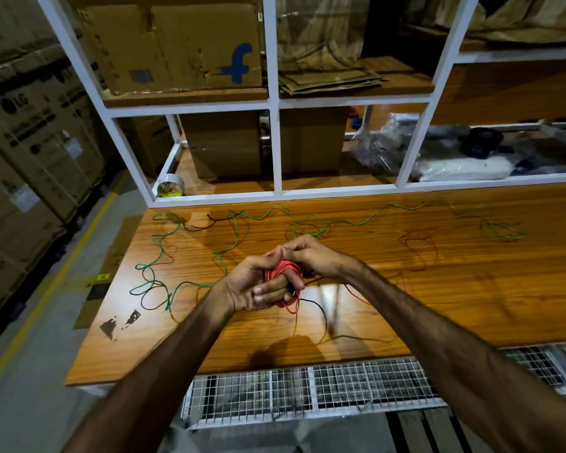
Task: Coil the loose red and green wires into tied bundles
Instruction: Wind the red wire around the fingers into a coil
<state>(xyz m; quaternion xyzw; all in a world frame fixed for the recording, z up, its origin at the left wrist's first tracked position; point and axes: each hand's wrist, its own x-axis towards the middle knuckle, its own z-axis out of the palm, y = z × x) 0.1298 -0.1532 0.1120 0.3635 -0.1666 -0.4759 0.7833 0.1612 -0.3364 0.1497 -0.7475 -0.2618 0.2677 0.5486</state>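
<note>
A red wire coil (283,273) is wound round the fingers of my left hand (252,286), which grips it above the wooden table (471,289). My right hand (307,256) is curled just above and right of the coil, pinching the red wire; its loose end (356,294) trails right, blurred. A long green wire (232,237) lies loose in loops across the table's far left and back. A smaller green loop (504,232) sits far right. Dark wire strands (321,313) lie on the table under my hands.
A white-framed shelf (275,142) stands behind the table, holding cardboard boxes (177,44), a tape roll (170,189) and plastic bags (383,142). Stacked cartons (30,142) line the left. A wire-mesh rack (307,390) runs under the table's near edge.
</note>
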